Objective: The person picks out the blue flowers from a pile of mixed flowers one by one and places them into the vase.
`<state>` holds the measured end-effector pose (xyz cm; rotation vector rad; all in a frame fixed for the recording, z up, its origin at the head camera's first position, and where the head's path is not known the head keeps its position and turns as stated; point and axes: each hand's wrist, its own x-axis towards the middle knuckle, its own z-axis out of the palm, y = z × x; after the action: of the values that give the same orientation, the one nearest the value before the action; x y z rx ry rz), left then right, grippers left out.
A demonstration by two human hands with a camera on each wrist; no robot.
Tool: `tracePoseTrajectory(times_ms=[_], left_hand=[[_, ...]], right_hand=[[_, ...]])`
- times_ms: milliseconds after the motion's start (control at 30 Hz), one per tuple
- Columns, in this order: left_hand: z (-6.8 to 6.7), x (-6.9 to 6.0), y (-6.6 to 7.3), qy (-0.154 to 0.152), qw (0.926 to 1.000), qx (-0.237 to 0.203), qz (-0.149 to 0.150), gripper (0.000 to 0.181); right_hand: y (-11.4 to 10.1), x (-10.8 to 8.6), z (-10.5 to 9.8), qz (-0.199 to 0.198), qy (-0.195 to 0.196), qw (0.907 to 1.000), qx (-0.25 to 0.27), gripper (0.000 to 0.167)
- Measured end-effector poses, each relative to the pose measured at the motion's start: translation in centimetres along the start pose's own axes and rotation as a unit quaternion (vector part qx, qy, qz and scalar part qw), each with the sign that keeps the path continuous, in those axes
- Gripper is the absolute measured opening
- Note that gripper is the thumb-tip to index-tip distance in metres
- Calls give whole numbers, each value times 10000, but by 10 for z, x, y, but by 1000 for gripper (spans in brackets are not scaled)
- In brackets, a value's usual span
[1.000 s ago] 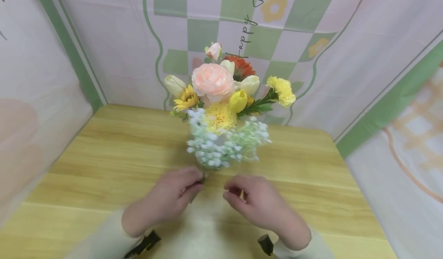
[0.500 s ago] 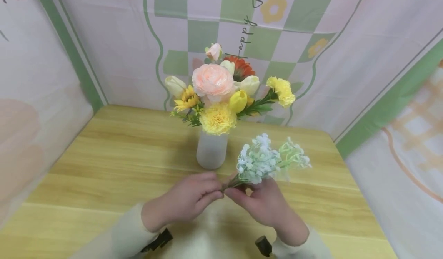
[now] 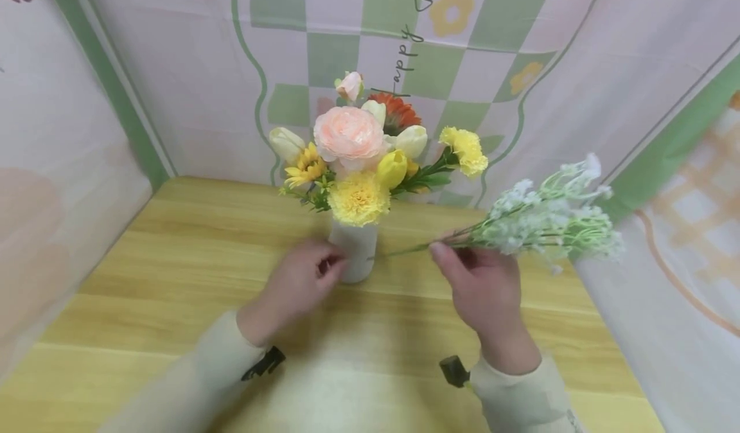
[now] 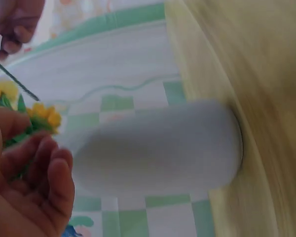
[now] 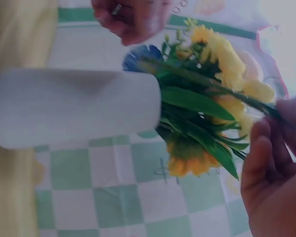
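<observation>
A spray of white baby's breath (image 3: pixel 543 218) is pinched by its stems in my right hand (image 3: pixel 488 291), blossoms pointing right. The bare stem ends (image 5: pixel 207 84) reach left toward the white vase (image 3: pixel 358 253), apart from the table. That vase stands upright, filled with pink, yellow, cream and orange flowers (image 3: pixel 349 134). Just left of the vase hovers my left hand (image 3: pixel 295 285), its fingers loosely bent. In the left wrist view, no object shows between those fingers (image 4: pixel 54 173). Whether they touch the vase cannot be told from the head view.
The vase stands toward the back of a wooden table (image 3: pixel 191 259). Fabric with a green checked pattern (image 3: pixel 332 57) hangs behind it, and more printed fabric (image 3: pixel 665 279) closes in both sides. One yellow carnation (image 3: pixel 464 151) juts out to the right of the bouquet.
The baby's breath has swung from in front of the vase to the right, raised in my right hand. My left hand has come off the stems and moved up beside the vase.
</observation>
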<state>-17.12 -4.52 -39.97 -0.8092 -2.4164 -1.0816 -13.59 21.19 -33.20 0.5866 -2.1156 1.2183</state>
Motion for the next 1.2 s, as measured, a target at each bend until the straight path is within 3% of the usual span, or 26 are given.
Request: tracePoseTrajectory(times_ms=[100,167,333,433,600,733,867,1033,1200], left_hand=[[-2,9,-9,441,9976,88,-523,20],[-2,15,-14,573,9940,-27,-932,30],[2,28,-25,325,9872,-310,-1530,60],[7,34,-31,100,9855,-563,-1595,73],[17,38,-41,-62,9844,-962,-1471,79],[22,40,-44,-227,9811,-1059,-1605,81],[25,44,-44,-318,9761,-1142,-1822,82],[24,47,-43,-295,9741,-1220,-1879,86],[21,48,-43,-432,9723,-1171,-1975,88]], right_hand=[[1,14,-2,-201,457,9988,-25,6],[-1,22,-2,-280,659,9974,14,5],[-18,38,6,-285,807,9956,387,8],[-30,44,13,-306,749,9956,480,6],[-32,51,19,-418,683,9958,440,4],[-20,54,21,-448,689,9958,412,7],[-2,56,26,-163,668,9971,318,8],[4,60,30,135,373,9986,-338,7],[-2,68,31,444,102,9926,-1126,9]])
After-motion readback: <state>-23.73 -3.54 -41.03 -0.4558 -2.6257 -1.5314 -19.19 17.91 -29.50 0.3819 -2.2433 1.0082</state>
